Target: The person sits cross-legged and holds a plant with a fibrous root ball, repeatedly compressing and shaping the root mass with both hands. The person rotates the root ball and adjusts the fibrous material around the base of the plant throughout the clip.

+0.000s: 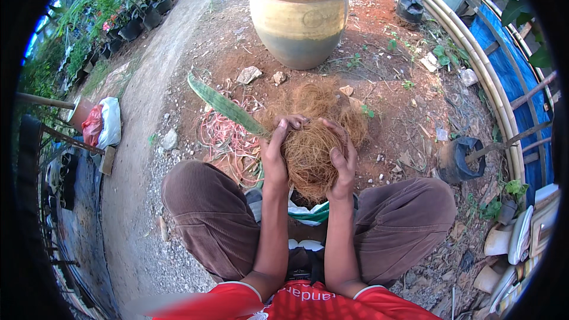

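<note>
A ball of brown coconut fibre (309, 163) is cupped between my two hands, in front of my knees. My left hand (276, 151) wraps its left side and top, and my right hand (342, 163) curls round the right side. A long green snake plant leaf (228, 105) slants up and left from beside my left hand; its lower end is hidden there. Behind the ball lies a loose heap of coconut fibre (317, 96) on the soil. Below it, between my legs, shows a white and green bag (309, 214) with dark contents.
Tangled pink string (222, 136) lies left of my hands. A large yellowish glazed pot (296, 29) stands ahead. Bamboo poles (495, 86) and a black plant bag (459, 160) are at right; potted plants (133, 26) and a white plastic bag (109, 122) are at left.
</note>
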Demonstrator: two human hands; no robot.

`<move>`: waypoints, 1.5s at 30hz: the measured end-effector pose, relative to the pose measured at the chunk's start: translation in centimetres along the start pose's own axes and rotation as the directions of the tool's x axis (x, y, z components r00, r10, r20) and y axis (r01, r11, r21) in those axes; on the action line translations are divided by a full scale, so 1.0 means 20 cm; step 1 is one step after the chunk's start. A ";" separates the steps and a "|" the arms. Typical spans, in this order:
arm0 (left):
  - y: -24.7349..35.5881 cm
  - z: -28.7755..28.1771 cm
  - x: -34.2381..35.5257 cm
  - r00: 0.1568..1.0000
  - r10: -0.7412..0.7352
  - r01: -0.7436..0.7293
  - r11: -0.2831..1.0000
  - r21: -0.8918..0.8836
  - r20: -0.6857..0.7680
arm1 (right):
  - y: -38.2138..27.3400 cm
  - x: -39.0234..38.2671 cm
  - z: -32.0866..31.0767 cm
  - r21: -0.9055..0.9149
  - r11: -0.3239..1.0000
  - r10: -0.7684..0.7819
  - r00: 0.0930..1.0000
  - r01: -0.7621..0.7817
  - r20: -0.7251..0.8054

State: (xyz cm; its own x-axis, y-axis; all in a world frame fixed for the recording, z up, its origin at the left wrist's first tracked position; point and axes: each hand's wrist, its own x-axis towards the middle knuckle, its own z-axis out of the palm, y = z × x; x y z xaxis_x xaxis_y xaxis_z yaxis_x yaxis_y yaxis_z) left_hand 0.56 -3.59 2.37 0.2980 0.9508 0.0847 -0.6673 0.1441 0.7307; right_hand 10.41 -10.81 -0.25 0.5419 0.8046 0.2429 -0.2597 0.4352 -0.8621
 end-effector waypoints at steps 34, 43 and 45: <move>-0.12 -0.07 0.01 0.989 -0.146 0.146 0.989 0.019 -0.022 | 0.08 0.02 0.01 -0.043 0.999 -0.025 0.975 0.016 -0.219; -0.22 -0.29 0.05 0.983 -0.154 0.150 0.987 0.052 0.095 | 0.05 0.02 0.02 0.713 0.636 0.495 0.865 -0.297 -0.081; -0.20 -0.23 0.02 0.983 -0.169 0.175 0.982 0.073 -0.077 | 0.06 0.02 0.06 0.593 0.780 0.379 0.905 -0.199 -0.194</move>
State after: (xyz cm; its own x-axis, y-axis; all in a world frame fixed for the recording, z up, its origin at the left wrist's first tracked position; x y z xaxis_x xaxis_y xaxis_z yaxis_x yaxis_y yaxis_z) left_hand 0.09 -2.51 -3.67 0.3535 0.9309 -0.0923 -0.5534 0.2877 0.7816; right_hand 9.27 -9.52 -0.74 0.5470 0.8146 -0.1928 -0.7847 0.4187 -0.4572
